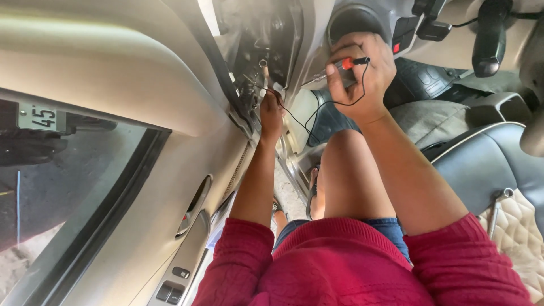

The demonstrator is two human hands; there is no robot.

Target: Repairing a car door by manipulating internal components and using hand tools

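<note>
Now, as I see it:
Right hand: closed around the test probe, far right.
Left hand: pinching the probe's black wire at the open door-hinge cavity.

Layout at the open car door and the space under the dashboard

The door panel fills the left, its switch block at the bottom edge and its handle recess above that. The left hand reaches into the opening between door and dashboard; the right hand sits to its right, holding a probe, with a wire running between them. The seat lies far right.
</note>
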